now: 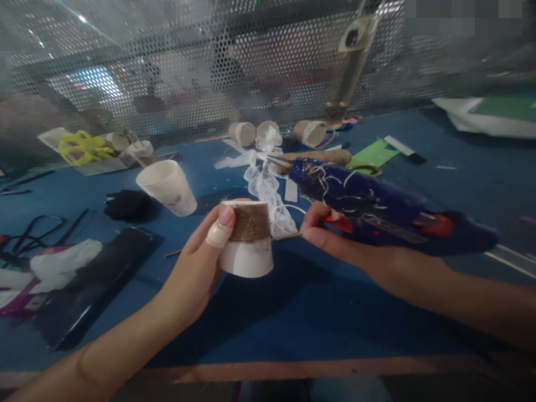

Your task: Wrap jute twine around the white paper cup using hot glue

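My left hand, with a wrap on its thumb, grips an upside-down paper cup. Brown twine is wound around the cup's upper part, while the lower part shows bare white. From the cup's right side a strand of twine runs to my right hand, whose fingertips are pinched on it. Directly above and behind that hand is a dark blue hot glue gun with an orange trigger, its nozzle pointing left. Its handle is hidden, so I cannot tell whether the hand also supports it.
A stack of paper cups stands left of centre. White lace and a twine roll lie behind the wrapped cup. Yellow scissors are at the left, near a black pouch. A perforated metal screen bounds the table's back.
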Action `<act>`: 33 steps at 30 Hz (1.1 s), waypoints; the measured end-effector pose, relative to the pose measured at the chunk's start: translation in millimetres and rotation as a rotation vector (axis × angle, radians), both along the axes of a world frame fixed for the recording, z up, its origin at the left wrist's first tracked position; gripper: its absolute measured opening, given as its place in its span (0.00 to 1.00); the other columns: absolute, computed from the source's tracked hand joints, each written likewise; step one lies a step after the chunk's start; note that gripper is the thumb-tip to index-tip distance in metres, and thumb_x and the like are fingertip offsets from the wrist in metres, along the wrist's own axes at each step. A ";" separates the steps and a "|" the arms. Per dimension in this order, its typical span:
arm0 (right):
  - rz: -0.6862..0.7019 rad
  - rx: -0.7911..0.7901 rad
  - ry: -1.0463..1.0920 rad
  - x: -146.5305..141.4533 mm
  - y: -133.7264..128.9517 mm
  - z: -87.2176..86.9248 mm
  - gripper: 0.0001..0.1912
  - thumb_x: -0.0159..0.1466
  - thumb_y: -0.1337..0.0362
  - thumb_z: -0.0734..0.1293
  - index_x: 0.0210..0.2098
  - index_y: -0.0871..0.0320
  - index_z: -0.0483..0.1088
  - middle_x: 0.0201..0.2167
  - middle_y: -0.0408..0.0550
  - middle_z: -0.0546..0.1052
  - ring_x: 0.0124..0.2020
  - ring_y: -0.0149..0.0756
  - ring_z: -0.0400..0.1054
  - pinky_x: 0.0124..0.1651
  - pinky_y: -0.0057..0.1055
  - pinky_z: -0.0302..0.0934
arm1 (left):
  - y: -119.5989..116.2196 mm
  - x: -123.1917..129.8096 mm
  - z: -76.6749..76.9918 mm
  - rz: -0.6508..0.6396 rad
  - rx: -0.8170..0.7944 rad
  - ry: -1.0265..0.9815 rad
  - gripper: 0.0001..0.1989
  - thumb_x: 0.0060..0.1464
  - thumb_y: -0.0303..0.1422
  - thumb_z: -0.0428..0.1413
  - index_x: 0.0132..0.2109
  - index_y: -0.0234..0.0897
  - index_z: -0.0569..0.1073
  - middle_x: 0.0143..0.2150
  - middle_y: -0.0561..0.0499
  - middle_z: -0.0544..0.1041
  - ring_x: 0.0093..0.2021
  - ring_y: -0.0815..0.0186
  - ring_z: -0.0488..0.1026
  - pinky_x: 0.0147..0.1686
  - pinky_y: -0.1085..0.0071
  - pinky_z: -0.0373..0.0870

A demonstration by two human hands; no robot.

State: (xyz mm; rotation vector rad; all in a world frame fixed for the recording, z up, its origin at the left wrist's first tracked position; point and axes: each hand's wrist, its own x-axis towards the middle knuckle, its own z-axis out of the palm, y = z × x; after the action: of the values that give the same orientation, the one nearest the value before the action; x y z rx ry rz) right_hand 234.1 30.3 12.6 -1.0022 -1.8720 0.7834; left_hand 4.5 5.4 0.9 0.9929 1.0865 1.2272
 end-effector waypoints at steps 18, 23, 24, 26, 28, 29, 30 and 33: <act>0.077 -0.170 0.189 -5.6 0.6 1.1 0.08 0.61 0.59 0.74 0.32 0.49 0.70 0.33 0.38 0.77 0.35 0.34 0.74 0.45 0.34 0.72 | -0.8 1.6 2.3 -0.055 -0.030 -0.101 0.25 0.58 0.53 0.57 0.53 0.41 0.78 0.42 0.46 0.84 0.39 0.58 0.80 0.43 0.64 0.75; 0.049 -0.164 0.117 -9.0 1.2 4.5 0.07 0.60 0.60 0.74 0.29 0.50 0.72 0.32 0.39 0.75 0.34 0.33 0.73 0.44 0.32 0.71 | -2.2 3.9 4.4 -0.038 -0.038 -0.090 0.25 0.55 0.54 0.60 0.51 0.41 0.79 0.42 0.47 0.84 0.40 0.57 0.81 0.41 0.64 0.76; 0.042 -0.162 0.097 -9.0 1.4 4.8 0.08 0.60 0.60 0.74 0.29 0.51 0.72 0.33 0.39 0.75 0.35 0.33 0.72 0.45 0.32 0.70 | -2.3 4.5 5.0 -0.034 -0.043 -0.080 0.26 0.55 0.54 0.61 0.52 0.41 0.79 0.41 0.47 0.84 0.39 0.57 0.81 0.40 0.65 0.77; 0.031 -0.168 0.075 -8.6 1.5 4.7 0.08 0.60 0.58 0.73 0.29 0.50 0.72 0.33 0.39 0.76 0.35 0.33 0.72 0.47 0.33 0.70 | -2.4 5.5 5.9 -0.033 -0.049 -0.069 0.25 0.54 0.53 0.62 0.52 0.42 0.79 0.41 0.48 0.84 0.39 0.58 0.82 0.40 0.66 0.77; 0.019 -0.168 0.077 -8.3 1.2 3.5 0.08 0.61 0.57 0.73 0.29 0.50 0.72 0.33 0.39 0.77 0.35 0.34 0.72 0.48 0.34 0.69 | -2.4 5.9 6.1 -0.038 -0.042 -0.077 0.24 0.55 0.52 0.61 0.52 0.43 0.79 0.42 0.48 0.85 0.39 0.59 0.82 0.40 0.66 0.78; 0.011 -0.167 0.071 -8.3 0.9 2.6 0.08 0.61 0.56 0.72 0.29 0.50 0.72 0.33 0.39 0.77 0.36 0.35 0.72 0.50 0.34 0.68 | -2.4 6.0 5.9 -0.040 -0.035 -0.087 0.24 0.55 0.52 0.61 0.52 0.43 0.80 0.42 0.49 0.85 0.39 0.59 0.82 0.40 0.66 0.78; -0.002 -0.169 0.067 -8.5 0.5 1.8 0.07 0.61 0.56 0.72 0.30 0.49 0.72 0.33 0.40 0.77 0.37 0.36 0.72 0.51 0.35 0.68 | -2.5 5.9 5.7 -0.040 -0.028 -0.097 0.23 0.56 0.52 0.61 0.52 0.43 0.80 0.42 0.49 0.85 0.38 0.59 0.82 0.40 0.66 0.78; -0.046 -0.225 0.059 -9.7 -0.3 0.5 0.09 0.59 0.54 0.73 0.30 0.49 0.73 0.34 0.40 0.77 0.39 0.38 0.72 0.52 0.36 0.67 | -3.1 5.6 4.7 -0.028 -0.020 -0.128 0.22 0.56 0.50 0.62 0.51 0.43 0.80 0.44 0.50 0.84 0.40 0.59 0.82 0.42 0.67 0.78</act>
State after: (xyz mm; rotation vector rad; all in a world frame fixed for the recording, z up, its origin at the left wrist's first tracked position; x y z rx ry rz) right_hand 224.3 30.0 13.1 -1.1442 -1.7312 1.0018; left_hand 10.2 2.4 5.6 0.8992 0.9797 1.2381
